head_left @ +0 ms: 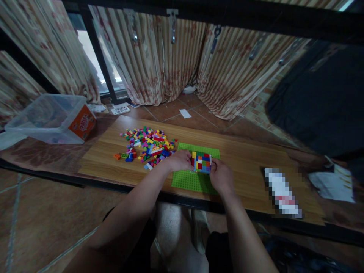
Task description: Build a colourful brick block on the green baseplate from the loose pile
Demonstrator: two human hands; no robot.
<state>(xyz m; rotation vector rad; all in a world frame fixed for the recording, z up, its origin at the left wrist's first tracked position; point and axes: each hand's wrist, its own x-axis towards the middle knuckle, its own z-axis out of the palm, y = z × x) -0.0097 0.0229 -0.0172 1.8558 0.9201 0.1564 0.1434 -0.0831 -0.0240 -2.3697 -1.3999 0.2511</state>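
Observation:
A multicoloured block of toy building bricks [202, 162] sits over the green studded baseplate [196, 182], between my two hands. My left hand [182, 160] is closed at its left side, by red and yellow bricks. At the right side, next to a white brick, my right hand [221, 174] grips the edge with thumb and fingers. Some fingertips of both hands are hidden. Whether the block is pressed onto the baseplate or only rests there, I cannot tell. Left of the baseplate lies a spread-out pile of loose bricks [148, 142] in many colours.
A clear plastic bin [54, 119] with an orange label stands at the far left. On the right of the wooden tabletop [247, 170] lies a blurred-out white item [283, 193]. Papers [332, 182] sit beyond it. Striped curtains [159, 64] hang behind the table.

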